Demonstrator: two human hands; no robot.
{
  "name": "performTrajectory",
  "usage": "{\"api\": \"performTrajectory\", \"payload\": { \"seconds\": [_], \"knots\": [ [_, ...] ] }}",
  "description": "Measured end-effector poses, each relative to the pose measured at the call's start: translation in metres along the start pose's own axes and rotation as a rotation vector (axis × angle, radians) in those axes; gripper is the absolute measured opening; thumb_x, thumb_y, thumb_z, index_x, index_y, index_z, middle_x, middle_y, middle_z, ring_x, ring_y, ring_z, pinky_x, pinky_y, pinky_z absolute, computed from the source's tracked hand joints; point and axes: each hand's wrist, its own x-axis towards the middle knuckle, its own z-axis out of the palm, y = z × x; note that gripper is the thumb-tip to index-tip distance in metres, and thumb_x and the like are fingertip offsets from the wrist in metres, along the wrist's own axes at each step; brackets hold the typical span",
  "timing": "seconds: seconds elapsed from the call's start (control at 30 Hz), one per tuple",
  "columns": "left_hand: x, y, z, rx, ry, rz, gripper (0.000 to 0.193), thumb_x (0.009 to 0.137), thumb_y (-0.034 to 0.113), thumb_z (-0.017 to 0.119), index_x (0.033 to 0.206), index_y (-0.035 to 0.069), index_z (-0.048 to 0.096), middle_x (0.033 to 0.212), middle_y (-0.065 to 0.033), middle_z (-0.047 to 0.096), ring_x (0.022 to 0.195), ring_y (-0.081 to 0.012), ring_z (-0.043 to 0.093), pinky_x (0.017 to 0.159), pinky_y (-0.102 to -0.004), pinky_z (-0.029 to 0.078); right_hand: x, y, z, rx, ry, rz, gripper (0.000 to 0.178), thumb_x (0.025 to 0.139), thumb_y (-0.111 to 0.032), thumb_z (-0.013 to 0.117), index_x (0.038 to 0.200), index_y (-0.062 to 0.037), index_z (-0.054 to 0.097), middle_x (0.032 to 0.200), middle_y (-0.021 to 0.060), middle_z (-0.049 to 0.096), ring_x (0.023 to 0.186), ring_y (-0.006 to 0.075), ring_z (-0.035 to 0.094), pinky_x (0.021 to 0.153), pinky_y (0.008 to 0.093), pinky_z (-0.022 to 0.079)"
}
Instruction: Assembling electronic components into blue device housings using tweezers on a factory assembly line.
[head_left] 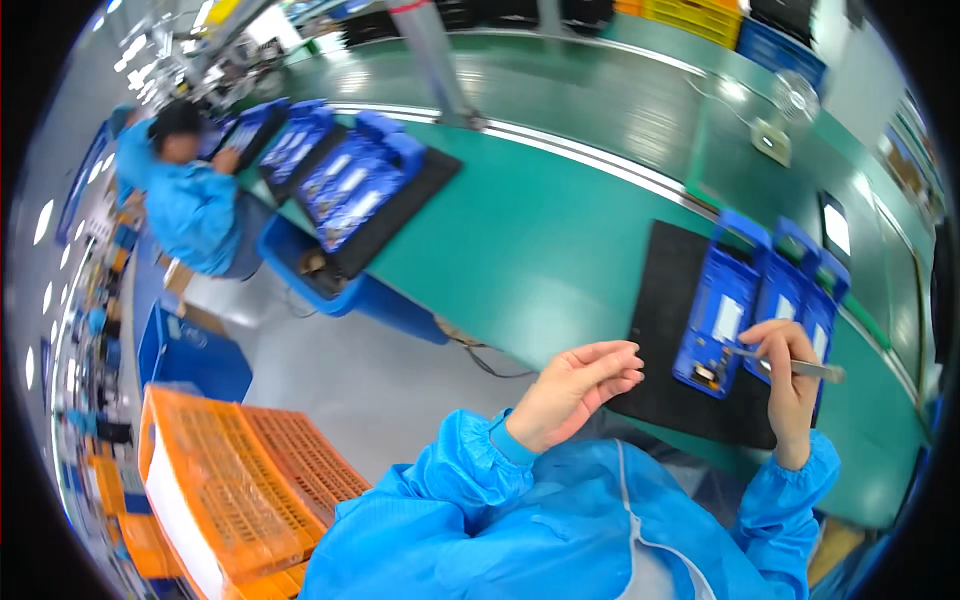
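My right hand [789, 390] grips metal tweezers [822, 371] between thumb and fingers. Their thin tip points left, over the lower part of the nearest blue plastic housing [708, 318]. Small dark and metallic parts show at that housing's lower end, and a white label lies in its middle. Two more blue housings [783, 290] lie alongside, partly covered by my right hand. All three rest on a black mat [660, 290]. My left hand [578, 392] hovers off the mat's left edge, thumb against curled fingers; anything between the fingertips is too small to make out.
On the green bench [500, 240], a second black mat [405, 215] carries several blue housings. A co-worker [195, 200] sits at the far left. A phone-like device [834, 225] and a small fan [775, 140] stand beyond my mat. Orange crates [240, 480] and a blue bin [350, 300] stand left.
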Motion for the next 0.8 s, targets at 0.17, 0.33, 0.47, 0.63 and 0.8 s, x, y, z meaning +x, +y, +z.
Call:
{"api": "performTrajectory", "payload": {
  "seconds": [0.17, 0.33, 0.47, 0.63, 0.8],
  "knots": [
    [-0.024, 0.062, -0.062, -0.181, 0.134, 0.232, 0.024, 0.09, 0.015, 0.054, 0.107, -0.002, 0.051, 0.078, -0.0022, 0.054, 0.072, -0.0095, 0.052, 0.064, -0.0209, 0.046, 0.059, 0.019, 0.08, -0.318, -0.326, -0.208, 0.016, 0.091, -0.012, 0.044, 0.093, 0.001, 0.053, 0.092, 0.0122, 0.052, 0.069, 0.0235, 0.053, 0.063, 0.0317, 0.044],
    [-0.039, 0.116, -0.132, -0.278, 0.277, 0.453, 0.026, 0.089, 0.018, 0.055, 0.105, -0.003, 0.053, 0.073, -0.0014, 0.052, 0.067, -0.0095, 0.051, 0.061, -0.0205, 0.045, 0.069, 0.048, 0.134, -0.797, -0.267, -0.304, 0.016, 0.08, -0.014, 0.055, 0.092, -0.0041, 0.048, 0.09, 0.0136, 0.046, 0.076, 0.0335, 0.055, 0.056, 0.0427, 0.044],
    [-0.047, 0.149, -0.205, -0.335, 0.42, 0.593, 0.024, 0.089, 0.013, 0.053, 0.106, -0.004, 0.051, 0.074, -0.0021, 0.051, 0.069, -0.0106, 0.05, 0.059, -0.0229, 0.044, 0.06, 0.051, 0.129, -0.929, -0.147, -0.264, 0.021, 0.066, -0.009, 0.056, 0.083, -0.0037, 0.045, 0.087, 0.0114, 0.045, 0.074, 0.031, 0.053, 0.054, 0.0431, 0.043],
    [-0.043, 0.178, -0.259, -0.333, 0.671, 0.689, 0.011, 0.088, 0.012, 0.051, 0.088, 0.002, 0.056, 0.07, -0.0028, 0.054, 0.065, -0.0129, 0.049, 0.06, -0.0262, 0.043, 0.042, 0.053, 0.086, -0.831, -0.195, -0.212, 0.018, 0.065, -0.005, 0.054, 0.079, -0.0046, 0.044, 0.086, 0.0107, 0.045, 0.074, 0.032, 0.052, 0.054, 0.0433, 0.042],
    [-0.037, 0.208, -0.269, -0.252, 0.727, 0.678, 0.018, 0.089, 0.023, 0.053, 0.083, 0.006, 0.055, 0.07, -0.002, 0.052, 0.065, -0.0142, 0.049, 0.058, -0.0262, 0.043, 0.016, 0.077, 0.006, -0.764, -0.088, -0.203, 0.019, 0.06, 0.006, 0.044, 0.077, -0.0006, 0.038, 0.078, 0.0148, 0.038, 0.061, 0.0332, 0.044, 0.051, 0.0373, 0.036]
  ]
}}
